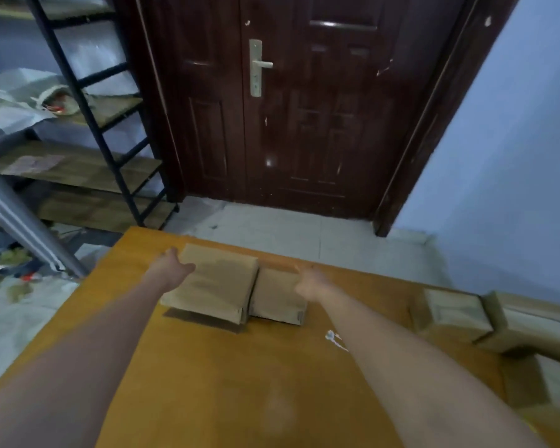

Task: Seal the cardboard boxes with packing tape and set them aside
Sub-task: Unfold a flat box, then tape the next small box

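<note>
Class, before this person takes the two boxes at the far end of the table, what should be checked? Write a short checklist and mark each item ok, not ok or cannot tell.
1. Left hand at the larger box: ok, at its far left corner.
2. Right hand at the smaller box: ok, at its right side.
3. Firm grip on either box: cannot tell, blurred.
4. Tape on the seams: cannot tell.
5. Boxes fully on the table: ok.
6. Free spot among the boxes at right: cannot tell.
</note>
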`<state>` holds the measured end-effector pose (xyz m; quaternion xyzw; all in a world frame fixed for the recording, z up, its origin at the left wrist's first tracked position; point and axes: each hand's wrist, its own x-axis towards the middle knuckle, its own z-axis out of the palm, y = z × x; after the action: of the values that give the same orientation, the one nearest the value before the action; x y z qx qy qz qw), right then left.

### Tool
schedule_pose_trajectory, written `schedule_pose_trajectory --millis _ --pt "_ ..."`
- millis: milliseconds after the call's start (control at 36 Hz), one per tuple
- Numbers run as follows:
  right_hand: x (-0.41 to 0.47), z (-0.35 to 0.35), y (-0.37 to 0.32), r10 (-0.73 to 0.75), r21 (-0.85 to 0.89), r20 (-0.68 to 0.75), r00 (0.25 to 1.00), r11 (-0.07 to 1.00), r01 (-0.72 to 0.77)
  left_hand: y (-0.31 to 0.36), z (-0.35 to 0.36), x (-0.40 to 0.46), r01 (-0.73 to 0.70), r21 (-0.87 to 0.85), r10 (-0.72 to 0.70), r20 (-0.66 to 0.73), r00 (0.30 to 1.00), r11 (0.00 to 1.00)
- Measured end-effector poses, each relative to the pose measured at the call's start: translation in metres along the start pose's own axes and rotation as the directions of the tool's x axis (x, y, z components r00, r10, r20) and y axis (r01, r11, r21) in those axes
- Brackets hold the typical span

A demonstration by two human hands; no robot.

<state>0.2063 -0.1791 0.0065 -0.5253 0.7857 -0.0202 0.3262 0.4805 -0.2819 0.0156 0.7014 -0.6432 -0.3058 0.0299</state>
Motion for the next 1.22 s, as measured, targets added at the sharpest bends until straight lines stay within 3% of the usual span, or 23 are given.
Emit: schedule_pose_trajectory --millis 167,278,417,861,1111,1222 --pt "0.028 0.030 0.011 0.092 0.249 0.001 0.996 0.964 -0.089 -0.019 0.024 0.041 0.067 -0.025 -0.068 -0.047 0.997 0.997" --pt "0.038 0.055 0.018 0.129 0.431 0.098 0.987 0.888 -0.159 -0.036 0.039 0.055 0.102 -0.196 -0.080 0.120 0.990 0.975" --pt "0.028 0.070 0.033 0.194 0.306 0.095 0.976 0.928 -0.214 -0.036 0.050 0.046 0.035 -0.121 -0.023 0.101 0.995 0.992" --pt "-0.107 0.044 0.196 0.388 0.253 0.007 0.922 0.891 -0.377 0.060 0.157 -0.105 -0.188 0.068 0.167 0.244 0.955 0.980" --pt "-0.157 0.046 0.251 0.357 0.212 0.032 0.933 0.910 -0.356 0.062 0.198 -0.165 -0.188 0.052 0.169 0.251 0.953 0.981" --pt "-0.168 0.049 0.259 0.299 0.200 0.044 0.953 0.932 -0.301 0.059 0.202 -0.182 -0.164 0.128 0.133 0.218 0.967 0.978"
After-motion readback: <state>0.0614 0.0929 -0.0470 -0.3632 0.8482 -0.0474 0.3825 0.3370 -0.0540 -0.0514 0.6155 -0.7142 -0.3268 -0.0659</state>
